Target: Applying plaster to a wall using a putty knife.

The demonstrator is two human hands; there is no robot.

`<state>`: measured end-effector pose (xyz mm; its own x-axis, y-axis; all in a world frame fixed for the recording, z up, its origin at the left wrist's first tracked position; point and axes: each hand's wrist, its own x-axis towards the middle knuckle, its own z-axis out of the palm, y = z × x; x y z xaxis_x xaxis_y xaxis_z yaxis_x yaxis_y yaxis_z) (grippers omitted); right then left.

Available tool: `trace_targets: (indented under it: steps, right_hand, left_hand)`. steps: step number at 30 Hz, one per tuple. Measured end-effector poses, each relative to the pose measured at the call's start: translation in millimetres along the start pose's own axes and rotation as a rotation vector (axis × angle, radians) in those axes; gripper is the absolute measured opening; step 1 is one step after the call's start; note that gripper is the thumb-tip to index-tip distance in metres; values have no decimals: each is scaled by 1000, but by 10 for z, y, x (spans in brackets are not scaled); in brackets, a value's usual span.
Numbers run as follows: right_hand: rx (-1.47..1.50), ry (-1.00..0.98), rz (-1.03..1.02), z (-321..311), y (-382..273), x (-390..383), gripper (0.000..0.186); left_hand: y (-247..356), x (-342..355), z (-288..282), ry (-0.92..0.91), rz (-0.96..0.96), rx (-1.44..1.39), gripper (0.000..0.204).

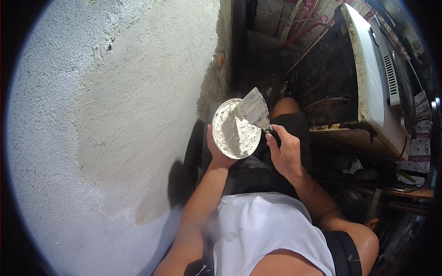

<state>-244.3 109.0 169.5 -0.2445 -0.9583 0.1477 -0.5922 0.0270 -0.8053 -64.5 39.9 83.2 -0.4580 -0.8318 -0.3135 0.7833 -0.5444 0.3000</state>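
Note:
A round tub of thick white paste (230, 137) is cupped in my left hand (218, 152), whose fingers wrap round its left side. My right hand (284, 148) grips the black handle of a putty knife (252, 106). The knife's broad blade, smeared with paste, lies tilted over the tub's upper right rim. To the left, a rough wall (129, 106) has a large greyish-beige patch inside a paler surround.
An old rust-stained white appliance (368, 78) with a dark side panel stands close on the right. Behind are pink patterned fabric (306, 11) and boards (274, 16). Dark clutter and a wooden ledge (405, 195) sit at lower right. My bent knee is just beyond the tub.

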Motion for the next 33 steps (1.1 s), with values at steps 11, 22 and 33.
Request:
trace_targets:
  steps: [11, 22, 33]
  right_hand:
    - [67, -13, 18, 79, 92, -11, 24]
    - [253, -110, 130, 122, 131, -39, 22]
    - [1543, -577, 731, 13, 253, -39, 29]
  left_hand:
    - [-8, 44, 97, 6, -8, 37, 85]
    - [-21, 73, 157, 83, -44, 74, 85]
    - [23, 69, 60, -59, -69, -88, 89]
